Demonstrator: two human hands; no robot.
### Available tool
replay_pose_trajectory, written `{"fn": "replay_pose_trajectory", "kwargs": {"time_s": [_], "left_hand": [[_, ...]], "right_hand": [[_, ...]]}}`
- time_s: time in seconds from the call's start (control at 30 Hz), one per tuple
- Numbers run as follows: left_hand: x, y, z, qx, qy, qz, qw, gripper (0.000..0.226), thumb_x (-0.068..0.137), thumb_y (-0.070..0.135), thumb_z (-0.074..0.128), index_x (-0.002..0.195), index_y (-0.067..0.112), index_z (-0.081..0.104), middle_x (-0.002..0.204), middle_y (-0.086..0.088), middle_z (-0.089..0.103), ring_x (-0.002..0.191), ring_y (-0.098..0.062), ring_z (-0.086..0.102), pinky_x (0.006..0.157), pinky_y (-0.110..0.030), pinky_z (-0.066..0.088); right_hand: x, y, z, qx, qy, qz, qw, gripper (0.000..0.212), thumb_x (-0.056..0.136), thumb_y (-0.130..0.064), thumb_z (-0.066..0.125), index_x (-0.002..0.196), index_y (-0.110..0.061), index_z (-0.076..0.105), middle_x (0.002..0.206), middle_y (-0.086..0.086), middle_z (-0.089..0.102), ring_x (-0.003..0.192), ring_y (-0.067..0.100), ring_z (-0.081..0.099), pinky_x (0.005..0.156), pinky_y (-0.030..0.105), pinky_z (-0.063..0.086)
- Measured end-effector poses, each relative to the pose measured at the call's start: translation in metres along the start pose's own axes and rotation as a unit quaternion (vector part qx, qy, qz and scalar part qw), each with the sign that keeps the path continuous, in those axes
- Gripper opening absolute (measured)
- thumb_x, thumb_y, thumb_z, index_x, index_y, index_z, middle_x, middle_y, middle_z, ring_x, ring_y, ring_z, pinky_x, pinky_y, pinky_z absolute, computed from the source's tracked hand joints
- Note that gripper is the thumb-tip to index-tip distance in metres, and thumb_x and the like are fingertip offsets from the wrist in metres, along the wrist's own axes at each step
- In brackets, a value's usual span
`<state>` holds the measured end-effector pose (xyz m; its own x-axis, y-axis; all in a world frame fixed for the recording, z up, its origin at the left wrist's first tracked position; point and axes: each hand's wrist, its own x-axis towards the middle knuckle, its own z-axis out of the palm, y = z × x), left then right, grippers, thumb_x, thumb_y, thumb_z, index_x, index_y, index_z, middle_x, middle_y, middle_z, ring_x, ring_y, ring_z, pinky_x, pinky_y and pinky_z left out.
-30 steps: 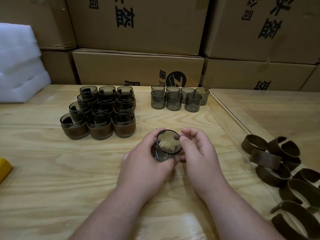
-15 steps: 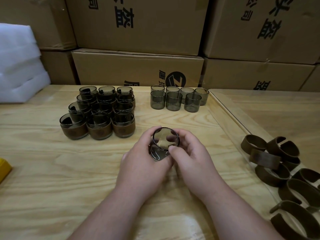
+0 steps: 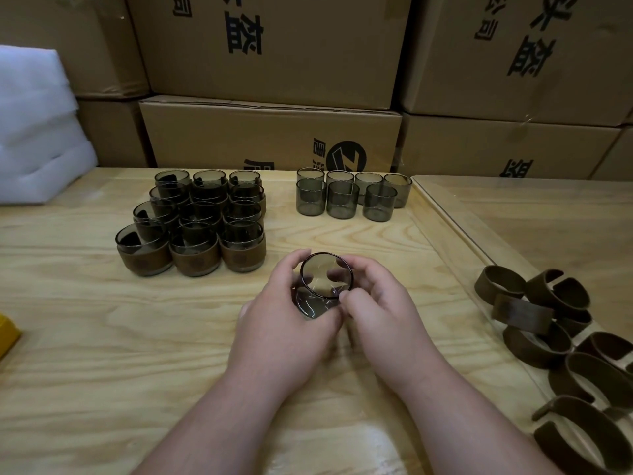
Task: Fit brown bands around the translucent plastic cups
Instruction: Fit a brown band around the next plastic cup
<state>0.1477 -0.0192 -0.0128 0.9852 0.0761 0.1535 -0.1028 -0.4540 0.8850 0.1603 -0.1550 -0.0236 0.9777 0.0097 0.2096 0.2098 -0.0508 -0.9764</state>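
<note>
Stacked cardboard boxes point(image 3: 270, 135) wall off the back of my pale wooden worktop point(image 3: 85, 330). Before them, near the middle, I hold one translucent cup point(image 3: 323, 286), tilted with its mouth toward me. My left hand point(image 3: 291, 323) wraps it, fingers curled around its side; my right hand point(image 3: 380, 313) pinches its rim. Banded cups point(image 3: 195, 224) sit left of it, bare cups point(image 3: 349, 197) behind, loose brown bands point(image 3: 561, 341) to its right.

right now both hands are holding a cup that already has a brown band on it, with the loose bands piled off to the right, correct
Not quite. In the head view the cup that the left hand and right hand hold is bare, with no brown band on it. The rest stands: the loose bands are piled off to the right.
</note>
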Motion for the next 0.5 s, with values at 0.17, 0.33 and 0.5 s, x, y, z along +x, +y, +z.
{"fn": "replay_pose_trajectory", "kwargs": {"time_s": [0.17,0.33,0.5], "left_hand": [[0.0002,0.0008,-0.0002,-0.011,-0.001,0.02,1.0,0.068,0.059,0.06,0.066,0.124,0.064,0.046,0.109,0.043,0.062,0.1,0.01,0.065,0.1,-0.038,0.052],[-0.0013,-0.0002,-0.0007,-0.01,0.002,0.035,0.999,0.067,0.062,0.043,0.067,0.12,0.07,0.047,0.11,0.036,0.068,0.101,0.007,0.066,0.097,-0.038,0.055],[-0.0034,-0.0011,-0.0007,0.007,-0.005,0.048,0.999,0.074,0.065,0.039,0.066,0.132,0.065,0.045,0.122,0.026,0.067,0.108,0.002,0.064,0.103,-0.041,0.05]], "right_hand": [[-0.0005,-0.0015,0.0006,-0.033,0.003,-0.006,0.999,0.04,0.074,-0.02,0.056,0.11,-0.035,0.064,0.105,-0.023,0.073,0.102,0.001,0.07,0.082,0.015,0.053],[-0.003,-0.0035,0.002,-0.044,0.005,-0.01,0.999,0.04,0.072,-0.023,0.067,0.112,-0.031,0.062,0.106,-0.02,0.074,0.094,0.0,0.071,0.079,0.016,0.052],[-0.0047,-0.0049,0.0018,-0.05,0.013,-0.006,0.999,0.055,0.06,-0.045,0.079,0.109,-0.032,0.058,0.106,-0.016,0.073,0.094,0.006,0.073,0.081,0.024,0.056]]}}
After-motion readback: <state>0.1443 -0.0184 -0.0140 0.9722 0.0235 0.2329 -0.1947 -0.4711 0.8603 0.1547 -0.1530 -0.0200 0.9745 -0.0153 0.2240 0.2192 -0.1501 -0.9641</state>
